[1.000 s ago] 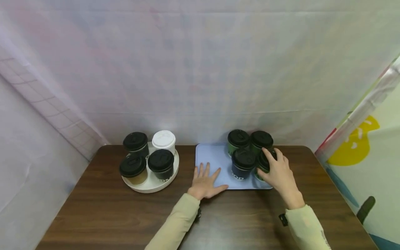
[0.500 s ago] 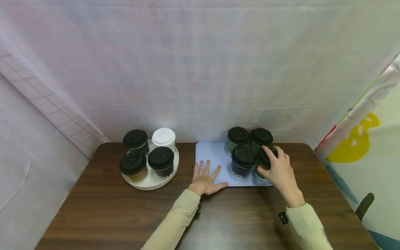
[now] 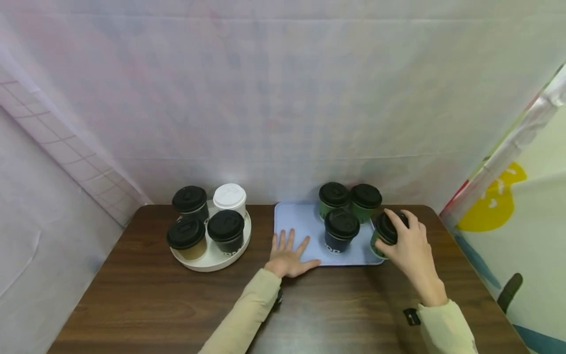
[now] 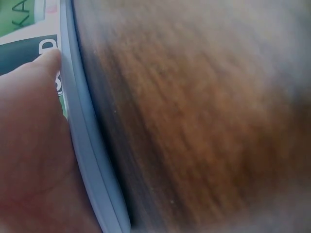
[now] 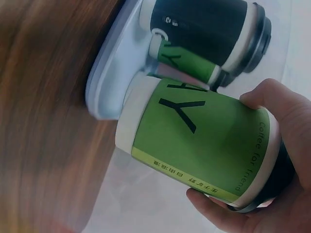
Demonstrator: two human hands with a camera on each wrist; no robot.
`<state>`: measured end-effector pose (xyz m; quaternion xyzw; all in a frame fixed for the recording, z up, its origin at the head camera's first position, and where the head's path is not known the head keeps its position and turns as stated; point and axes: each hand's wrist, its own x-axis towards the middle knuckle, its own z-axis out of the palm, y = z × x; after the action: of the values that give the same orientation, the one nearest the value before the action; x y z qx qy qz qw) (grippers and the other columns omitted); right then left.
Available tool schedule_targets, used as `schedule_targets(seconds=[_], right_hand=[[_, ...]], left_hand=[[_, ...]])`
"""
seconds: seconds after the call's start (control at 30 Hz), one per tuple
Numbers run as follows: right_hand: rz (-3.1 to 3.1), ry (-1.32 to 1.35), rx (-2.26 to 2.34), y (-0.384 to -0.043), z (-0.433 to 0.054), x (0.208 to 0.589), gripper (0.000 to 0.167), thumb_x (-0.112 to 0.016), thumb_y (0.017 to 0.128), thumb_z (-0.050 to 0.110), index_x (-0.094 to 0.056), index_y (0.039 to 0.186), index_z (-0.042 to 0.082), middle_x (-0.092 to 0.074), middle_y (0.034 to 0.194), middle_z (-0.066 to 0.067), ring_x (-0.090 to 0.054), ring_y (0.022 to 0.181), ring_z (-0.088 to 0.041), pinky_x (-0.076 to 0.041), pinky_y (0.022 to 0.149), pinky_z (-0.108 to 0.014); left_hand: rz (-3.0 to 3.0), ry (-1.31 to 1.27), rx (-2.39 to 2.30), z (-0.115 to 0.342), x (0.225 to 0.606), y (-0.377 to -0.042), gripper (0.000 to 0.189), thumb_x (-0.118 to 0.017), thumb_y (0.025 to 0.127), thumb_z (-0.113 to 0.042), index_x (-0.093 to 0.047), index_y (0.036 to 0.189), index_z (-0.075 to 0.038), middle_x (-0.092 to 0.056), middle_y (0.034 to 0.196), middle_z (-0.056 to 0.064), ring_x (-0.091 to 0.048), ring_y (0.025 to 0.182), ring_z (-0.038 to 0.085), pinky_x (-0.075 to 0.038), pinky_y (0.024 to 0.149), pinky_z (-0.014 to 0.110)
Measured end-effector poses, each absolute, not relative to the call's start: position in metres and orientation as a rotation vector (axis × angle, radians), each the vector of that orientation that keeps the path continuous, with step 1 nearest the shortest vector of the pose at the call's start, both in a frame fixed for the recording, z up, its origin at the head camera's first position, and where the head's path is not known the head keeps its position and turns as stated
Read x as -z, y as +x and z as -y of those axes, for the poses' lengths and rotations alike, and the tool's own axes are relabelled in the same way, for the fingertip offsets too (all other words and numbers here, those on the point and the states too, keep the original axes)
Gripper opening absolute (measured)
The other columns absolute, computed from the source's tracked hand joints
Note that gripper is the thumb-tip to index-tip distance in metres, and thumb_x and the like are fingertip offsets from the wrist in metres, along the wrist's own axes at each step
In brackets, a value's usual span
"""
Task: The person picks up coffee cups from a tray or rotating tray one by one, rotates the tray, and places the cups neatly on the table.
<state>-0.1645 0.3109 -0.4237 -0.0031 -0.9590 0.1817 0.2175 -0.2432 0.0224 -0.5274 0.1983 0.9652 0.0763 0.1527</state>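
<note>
My right hand (image 3: pixel 413 248) grips a green paper coffee cup (image 5: pixel 199 141) with a black lid, thumb and fingers round its upper part. That cup is at the right edge of the light blue tray (image 3: pixel 298 216), its base beside the tray's corner in the right wrist view. Whether the base touches the tray I cannot tell. My left hand (image 3: pixel 288 256) rests with spread fingers on the tray's front left part. On the tray stand a navy cup (image 3: pixel 339 233) and two green cups (image 3: pixel 333 200) behind it, all with black lids.
Left of the blue tray, a round white tray (image 3: pixel 248 236) bears several lidded cups, one of them with a white lid (image 3: pixel 230 195). Both trays lie on a brown wooden table (image 3: pixel 146 285). A pale cloth (image 3: pixel 283 108) hangs behind the table.
My right hand has moved to the right with the green cup, which now stands apart from the navy cup and the back green cups. The left hand stays on the tray.
</note>
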Motion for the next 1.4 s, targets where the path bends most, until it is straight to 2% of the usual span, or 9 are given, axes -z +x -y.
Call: schedule_targets(seconds=[0.13, 0.33, 0.57, 0.77, 1.1, 1.33, 1.4], right_hand=[[2.656, -0.052, -0.491, -0.152, -0.324, 0.427, 0.074, -0.084, 0.078, 0.020, -0.054, 0.145, 0.012, -0.043, 0.145, -0.034, -0.044, 0.120, -0.063, -0.049, 0.063, -0.077], [2.675, -0.139, -0.473, -0.139, -0.348, 0.436, 0.075, -0.085, 0.076, 0.020, -0.054, 0.144, 0.011, -0.042, 0.143, -0.037, -0.044, 0.115, -0.066, -0.047, 0.060, -0.077], [2.734, -0.192, -0.467, -0.133, -0.361, 0.448, 0.078, -0.086, 0.077, 0.025, -0.052, 0.146, 0.011, -0.041, 0.143, -0.039, -0.043, 0.116, -0.068, -0.047, 0.060, -0.078], [2.734, -0.243, -0.450, -0.120, -0.369, 0.454, 0.078, -0.087, 0.076, 0.024, -0.052, 0.145, 0.011, -0.040, 0.142, -0.039, -0.044, 0.115, -0.068, -0.046, 0.062, -0.080], [2.707, -0.245, -0.426, -0.110, -0.378, 0.455, 0.081, -0.087, 0.076, 0.023, -0.050, 0.147, 0.013, -0.040, 0.145, -0.037, -0.044, 0.117, -0.066, -0.045, 0.062, -0.083], [2.629, -0.104, -0.322, -0.113, -0.384, 0.459, 0.087, -0.093, 0.066, 0.020, -0.055, 0.143, 0.009, -0.048, 0.136, -0.043, -0.046, 0.115, -0.066, -0.041, 0.081, -0.082], [2.626, -0.087, -0.285, -0.114, -0.387, 0.459, 0.089, -0.094, 0.064, 0.021, -0.055, 0.143, 0.009, -0.049, 0.134, -0.044, -0.048, 0.113, -0.066, -0.042, 0.080, -0.081]], left_hand=[[-2.770, 0.568, -0.212, -0.023, 0.528, -0.243, 0.089, -0.030, 0.092, -0.088, -0.016, 0.166, -0.040, 0.000, 0.176, 0.015, 0.001, 0.163, 0.045, 0.004, 0.131, 0.061], [-2.749, 0.563, -0.233, -0.022, 0.523, -0.239, 0.087, -0.030, 0.093, -0.086, -0.015, 0.166, -0.040, 0.000, 0.177, 0.014, 0.002, 0.163, 0.043, 0.004, 0.132, 0.059], [-2.777, 0.532, -0.235, -0.015, 0.519, -0.236, 0.086, -0.033, 0.094, -0.084, -0.018, 0.166, -0.039, -0.003, 0.176, 0.015, -0.001, 0.163, 0.044, 0.003, 0.131, 0.060], [-2.770, 0.558, -0.278, -0.019, 0.526, -0.239, 0.088, -0.033, 0.093, -0.086, -0.019, 0.166, -0.038, 0.000, 0.176, 0.015, 0.002, 0.162, 0.045, 0.006, 0.131, 0.062], [-2.763, 0.557, -0.267, -0.020, 0.504, -0.227, 0.085, -0.034, 0.096, -0.081, -0.021, 0.166, -0.035, -0.006, 0.176, 0.016, -0.003, 0.163, 0.044, 0.001, 0.132, 0.059], [-2.760, 0.549, -0.254, -0.021, 0.510, -0.231, 0.085, -0.034, 0.095, -0.082, -0.020, 0.166, -0.037, -0.004, 0.176, 0.015, -0.001, 0.163, 0.043, 0.002, 0.132, 0.059], [-2.759, 0.552, -0.239, -0.021, 0.514, -0.234, 0.085, -0.032, 0.095, -0.083, -0.018, 0.166, -0.038, -0.002, 0.177, 0.015, 0.000, 0.163, 0.043, 0.003, 0.132, 0.059]])
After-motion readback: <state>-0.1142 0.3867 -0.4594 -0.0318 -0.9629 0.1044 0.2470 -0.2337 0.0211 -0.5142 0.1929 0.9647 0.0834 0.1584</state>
